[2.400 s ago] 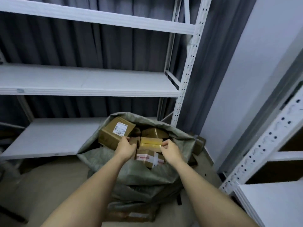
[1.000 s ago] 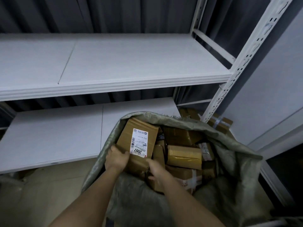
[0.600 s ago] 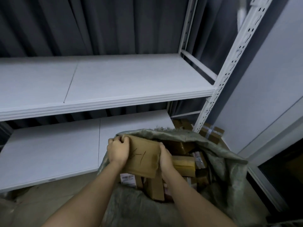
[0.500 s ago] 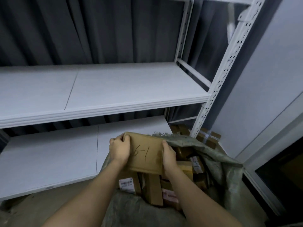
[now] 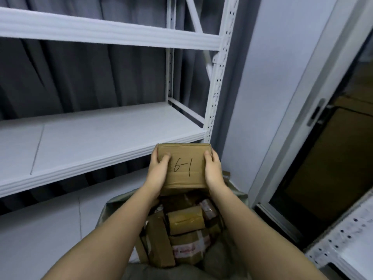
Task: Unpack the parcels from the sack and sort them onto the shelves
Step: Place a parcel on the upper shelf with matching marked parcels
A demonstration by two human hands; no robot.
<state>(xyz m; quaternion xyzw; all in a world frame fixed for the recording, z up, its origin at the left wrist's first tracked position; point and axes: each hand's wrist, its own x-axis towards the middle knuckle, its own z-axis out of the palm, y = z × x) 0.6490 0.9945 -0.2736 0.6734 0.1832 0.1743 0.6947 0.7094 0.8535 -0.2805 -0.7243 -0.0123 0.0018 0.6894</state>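
Head view: brown cardboard parcel [image 5: 182, 165] with handwritten "6-1", held above the open sack [image 5: 216, 259] by the left hand [image 5: 156, 174] and right hand [image 5: 214, 172], fingers clasped on its opposite sides. Its top edge overlaps the front lip of the middle shelf [image 5: 96, 142], whose board lies bare to the white upright [image 5: 217, 77]. More taped parcels [image 5: 185, 221] fill the sack.

Single head cam, looks forward and down, close over the sack [image 5: 113, 211] at 6 o'clock; white shelving [image 5: 96, 136] spans 9 to 12, door [image 5: 323, 158] at 3.
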